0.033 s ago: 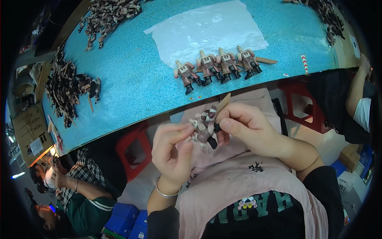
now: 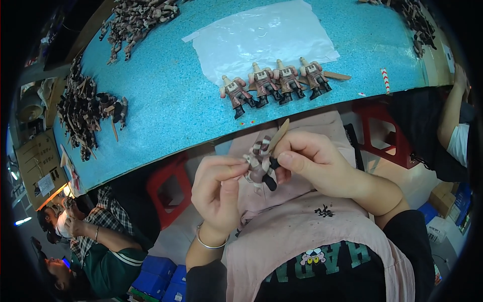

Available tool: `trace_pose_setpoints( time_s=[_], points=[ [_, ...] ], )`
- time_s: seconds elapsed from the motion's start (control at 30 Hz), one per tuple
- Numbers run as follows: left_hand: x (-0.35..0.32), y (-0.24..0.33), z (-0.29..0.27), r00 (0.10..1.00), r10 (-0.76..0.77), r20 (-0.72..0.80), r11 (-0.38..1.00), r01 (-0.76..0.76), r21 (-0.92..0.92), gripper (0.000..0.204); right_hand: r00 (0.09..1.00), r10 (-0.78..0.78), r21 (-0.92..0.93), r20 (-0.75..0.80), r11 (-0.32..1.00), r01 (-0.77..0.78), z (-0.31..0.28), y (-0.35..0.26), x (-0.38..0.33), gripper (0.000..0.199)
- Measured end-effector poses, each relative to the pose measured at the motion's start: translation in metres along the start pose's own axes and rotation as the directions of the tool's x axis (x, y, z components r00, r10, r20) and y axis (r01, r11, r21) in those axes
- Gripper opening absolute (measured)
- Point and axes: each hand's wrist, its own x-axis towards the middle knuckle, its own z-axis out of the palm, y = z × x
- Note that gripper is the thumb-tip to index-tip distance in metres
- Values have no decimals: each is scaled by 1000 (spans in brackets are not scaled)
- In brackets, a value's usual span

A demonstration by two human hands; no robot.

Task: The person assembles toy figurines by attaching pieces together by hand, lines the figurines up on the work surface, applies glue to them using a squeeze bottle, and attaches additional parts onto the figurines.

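You're holding small figure (image 2: 258, 165) over your pink apron (image 2: 287, 216), just off table's (image 2: 161, 105) near edge. Right hand (image 2: 317, 163) pinching it by dark boot (image 2: 274, 162), grip closed; left hand (image 2: 214, 189) sitting half open, thumb apart, fingertips at its side, can't tell if they're gripping anything. Probably feeling light and stiff tbh, maybe bit slick; thin bits could be snapping, so you're better off holding chunky torso (image 2: 257, 174).
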Motion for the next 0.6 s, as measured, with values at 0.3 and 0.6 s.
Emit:
trace_pose_setpoints(
  time_s=[0.3,0.6],
  points=[
    [10,3,5,901,-219,374,772,394,-498,20,984,-135,-440,115,881,172,-1,0,-5,16],
    [6,2,24,986,-133,99,875,163,-455,49,938,-336,-511,86,793,331,1,8,1,23]
  ],
)
